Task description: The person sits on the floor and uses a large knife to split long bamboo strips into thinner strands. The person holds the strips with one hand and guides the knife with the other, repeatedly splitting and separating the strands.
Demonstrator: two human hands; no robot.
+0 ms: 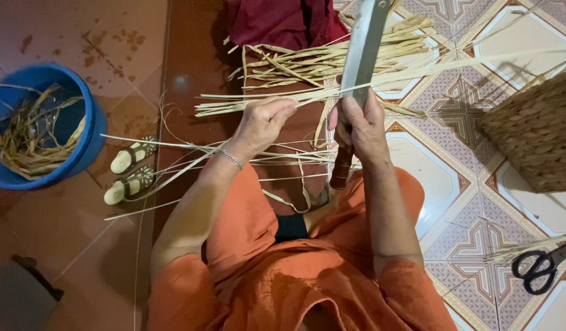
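Blue bucket (pixel 81 144): far left of the fingers, on the floor, holding soaked, tangled straw strips.

Pair of sandals (pixel 128 168): left of the left hand, on the floor beside loose strips.

Left hand (pixel 261 122): fingers pinched together on a pale reed strip (pixel 313 96), thumb on top; a thin bracelet at the wrist.

Reed strip: runs from the left fingers rightward across the blade and on over the tiles, touching the blade just above the right fingers.

Bundle of reed strips (pixel 332 58): beyond both hands, lying fanned on the floor against a dark red cloth (pixel 283 21).

Right hand (pixel 359 125): fingers clamped round a large knife (pixel 366 43) at the base of its blade, blade upright, the brown handle (pixel 340 168) below the fingers.

Handling note, as a judgement: keeping the strip taut and flat against the edge, with the thumb clear of it, should give an even scrape.

Woven basket (pixel 537 132): well right of the right fingers.

Black scissors (pixel 543 266): lower right, on patterned tiles.
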